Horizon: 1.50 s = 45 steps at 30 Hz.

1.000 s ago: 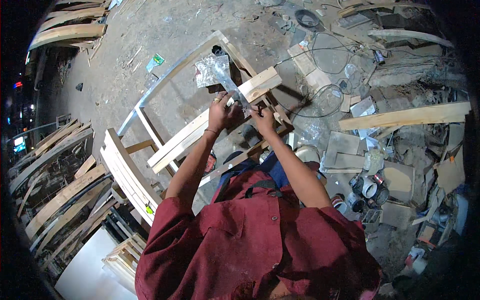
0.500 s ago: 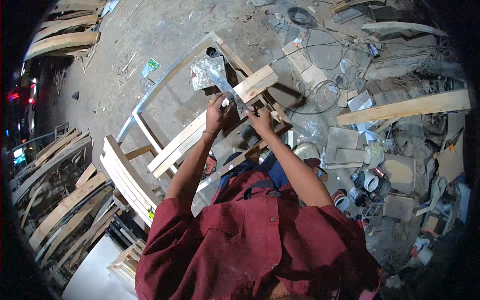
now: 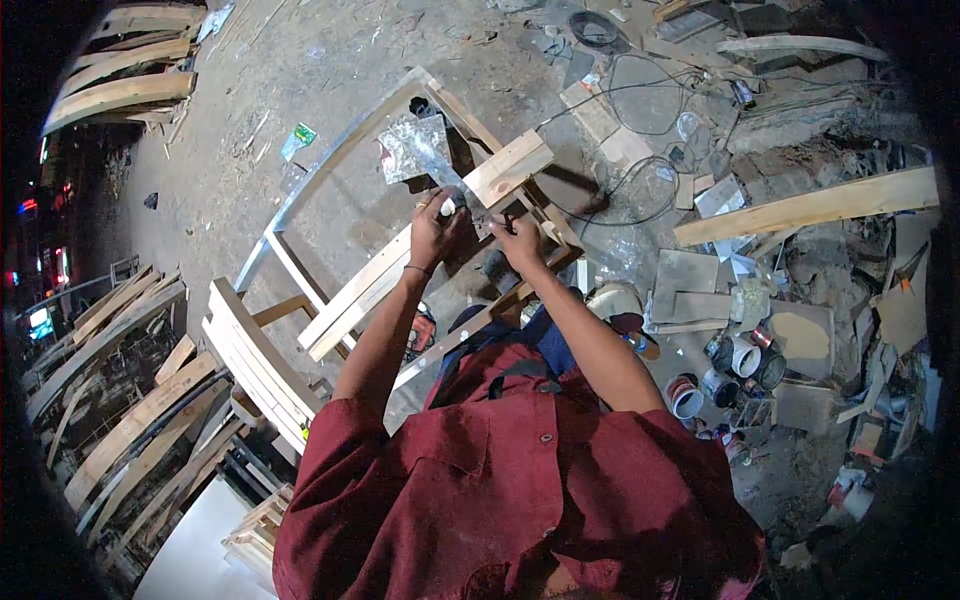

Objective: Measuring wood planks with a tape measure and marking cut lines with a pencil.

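My left hand [image 3: 429,235] is closed around a dark object [image 3: 458,198] with a round white spot, too dim to name. A shiny flat metal strip [image 3: 434,160] lies just beyond it. Close by on the right, my right hand [image 3: 521,246] has its fingers bent together under the end of a pale wooden beam [image 3: 512,168]; whatever they grip is hidden. The beam's other stretch [image 3: 362,290] runs down to the left past my left wrist. Beneath both hands lies a wooden frame with a long curved rail [image 3: 340,148]. A paint-smeared board [image 3: 402,150] is inside it.
Stacked curved planks [image 3: 140,430] crowd the left side, with more curved pieces [image 3: 262,365] near my left elbow. A long plank [image 3: 810,206] lies at right, near tangled cable [image 3: 655,195]. Several paint cans [image 3: 684,398] stand close to my right elbow.
The view has shifted slightly. Both hands keep nearly the same place and grip at the beam.
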{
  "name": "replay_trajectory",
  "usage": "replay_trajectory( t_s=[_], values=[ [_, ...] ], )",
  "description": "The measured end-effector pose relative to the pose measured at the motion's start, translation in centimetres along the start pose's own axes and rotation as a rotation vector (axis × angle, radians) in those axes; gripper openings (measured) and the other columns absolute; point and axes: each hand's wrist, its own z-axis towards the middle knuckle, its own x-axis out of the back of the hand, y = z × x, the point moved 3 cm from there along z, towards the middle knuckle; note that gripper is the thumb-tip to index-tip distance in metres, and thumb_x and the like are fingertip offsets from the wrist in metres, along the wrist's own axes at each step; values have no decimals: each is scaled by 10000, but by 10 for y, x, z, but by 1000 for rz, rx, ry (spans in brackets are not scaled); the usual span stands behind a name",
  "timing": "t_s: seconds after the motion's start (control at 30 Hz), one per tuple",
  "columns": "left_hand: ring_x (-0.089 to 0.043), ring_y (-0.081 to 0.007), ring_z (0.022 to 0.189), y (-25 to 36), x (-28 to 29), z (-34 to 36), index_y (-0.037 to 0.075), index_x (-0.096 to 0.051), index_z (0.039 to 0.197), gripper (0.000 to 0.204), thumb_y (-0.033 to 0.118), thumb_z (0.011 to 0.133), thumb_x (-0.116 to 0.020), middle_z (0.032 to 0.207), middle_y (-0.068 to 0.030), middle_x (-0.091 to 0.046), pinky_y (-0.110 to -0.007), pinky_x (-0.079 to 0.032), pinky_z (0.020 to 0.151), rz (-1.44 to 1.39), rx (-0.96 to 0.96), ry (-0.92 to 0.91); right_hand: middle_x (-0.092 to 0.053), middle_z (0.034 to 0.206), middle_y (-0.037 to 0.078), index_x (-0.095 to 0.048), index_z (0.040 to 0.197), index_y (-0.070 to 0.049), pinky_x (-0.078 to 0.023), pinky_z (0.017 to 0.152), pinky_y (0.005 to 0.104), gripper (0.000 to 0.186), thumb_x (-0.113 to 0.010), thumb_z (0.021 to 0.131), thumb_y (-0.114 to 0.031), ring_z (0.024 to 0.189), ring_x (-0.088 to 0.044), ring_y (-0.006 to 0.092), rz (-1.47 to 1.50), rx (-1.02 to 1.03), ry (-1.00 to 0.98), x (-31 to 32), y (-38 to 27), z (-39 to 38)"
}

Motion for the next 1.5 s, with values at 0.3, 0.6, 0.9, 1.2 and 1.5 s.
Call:
replay_trajectory(
  t_s=[0.3,0.6,0.9,1.2,1.5],
  values=[
    [-645,-381,1099,-9,1,-2,46,-662,1244,421,217,875,-771,1209,-184,-665,-420,-523,927,30,23,4,-641,719,152,-720,960,-5,-456,628,463,387,-777,891,-382,658,-601,302,-47,-63,-105,16,-50,-6],
    [-662,-401,1035,-15,-4,-4,54,-658,1205,481,280,817,-828,1169,-187,-668,-447,-540,870,-44,69,58,-581,695,201,-632,818,17,-444,609,486,402,-748,904,-358,658,-596,371,-218,-47,-227,23,-63,3],
    [-629,-418,1012,-2,9,-7,60,-647,1184,446,281,827,-799,1136,-196,-660,-482,-481,896,90,10,93,-694,1001,185,-708,919,-12,-511,791,477,175,-680,946,-183,963,-650,404,-240,421,-122,68,-179,36],
    [-646,-409,1012,-4,9,-5,56,-640,1204,475,283,830,-825,1137,-182,-663,-455,-515,881,99,22,71,-719,1112,144,-722,1145,-54,-516,918,445,250,-659,944,-190,1058,-650,361,-308,582,-272,32,-170,48],
    [-639,-417,1038,-7,4,-6,53,-639,1212,490,283,823,-829,1158,-190,-658,-463,-516,902,100,23,72,-716,1100,173,-734,1107,-56,-526,895,456,215,-645,935,-149,1038,-655,387,-366,599,-325,54,-171,32]
  ],
)
